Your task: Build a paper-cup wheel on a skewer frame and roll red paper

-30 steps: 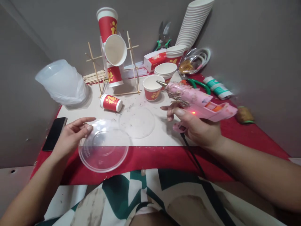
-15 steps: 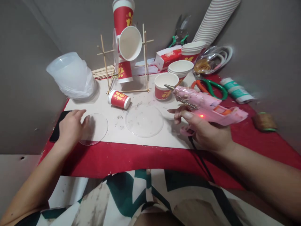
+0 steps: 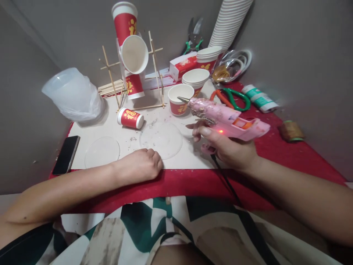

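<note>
Above the board (image 3: 110, 125), the glue gun (image 3: 226, 119) sits clamped in the right hand (image 3: 228, 149), its nozzle aimed left, just short of an upright cup (image 3: 179, 99). A clear lid (image 3: 161, 138) lies flat near the nozzle. The left hand (image 3: 140, 165), curled into a fist, rests at the lid's near edge. A second lid (image 3: 102, 151) and a phone (image 3: 66, 154) lie farther left.

Only legible mark I get: a gold 福 on the lying red cup (image 3: 130, 118). Same style of gold print on the top cup (image 3: 125, 22) of the stick frame, the lower cup (image 3: 134, 87) under it, the upright cup (image 3: 179, 101) by the nozzle and the stacked cups (image 3: 207, 62), but cropped or too small to confirm. Red box (image 3: 182, 66) at the back: yellow print, unreadable. Teal-labelled tube (image 3: 260, 98): text blurred. Pink glue gun (image 3: 226, 119): no print I can read, just a red lamp lit
</note>
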The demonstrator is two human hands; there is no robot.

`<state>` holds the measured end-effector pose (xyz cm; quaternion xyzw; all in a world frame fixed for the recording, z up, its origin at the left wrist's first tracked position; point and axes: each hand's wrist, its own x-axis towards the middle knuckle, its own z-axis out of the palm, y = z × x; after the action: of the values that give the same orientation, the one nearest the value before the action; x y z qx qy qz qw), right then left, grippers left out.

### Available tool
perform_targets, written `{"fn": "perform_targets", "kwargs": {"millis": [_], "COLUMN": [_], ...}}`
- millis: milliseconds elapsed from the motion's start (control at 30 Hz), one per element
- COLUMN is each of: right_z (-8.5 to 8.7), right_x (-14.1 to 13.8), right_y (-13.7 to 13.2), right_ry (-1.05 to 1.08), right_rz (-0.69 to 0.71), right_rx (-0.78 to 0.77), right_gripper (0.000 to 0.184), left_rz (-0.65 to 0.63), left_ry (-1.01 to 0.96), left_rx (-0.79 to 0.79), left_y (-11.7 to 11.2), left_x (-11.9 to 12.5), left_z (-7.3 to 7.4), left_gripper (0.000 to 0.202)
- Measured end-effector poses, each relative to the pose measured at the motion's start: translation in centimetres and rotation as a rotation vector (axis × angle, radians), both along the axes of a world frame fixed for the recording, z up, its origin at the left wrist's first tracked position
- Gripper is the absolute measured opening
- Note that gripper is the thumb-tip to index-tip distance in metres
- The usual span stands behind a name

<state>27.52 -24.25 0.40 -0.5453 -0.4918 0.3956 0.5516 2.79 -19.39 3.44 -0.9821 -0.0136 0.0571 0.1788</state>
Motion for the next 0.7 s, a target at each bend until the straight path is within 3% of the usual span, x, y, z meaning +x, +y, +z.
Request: {"fn": "perform_targets", "kwargs": {"millis": [200,467,700], "right_z": [0.5,0.3,0.4], "right_x": [0.1,0.0,-0.2], "right_y": [0.1,0.1,0.1], "right_ry": [-0.002,0.04,0.047], "right_rz": [-0.019,-0.014,-0.027], "right_rx": [-0.008,0.018,0.005], "right_gripper": [0.042,0.043,0.042], "left_rz": [0.067,0.216,0.203], "left_ry": [0.09,0.05,0.016], "left_rx": [-0.077,-0.387,-0.464], "left_y": [0.6,0.2,-1.4], "left_x": [0.7,0.7,0.0], "left_z": [0.5,0.2,0.0], "left_gripper": [0.011,0.013,0.011]}}
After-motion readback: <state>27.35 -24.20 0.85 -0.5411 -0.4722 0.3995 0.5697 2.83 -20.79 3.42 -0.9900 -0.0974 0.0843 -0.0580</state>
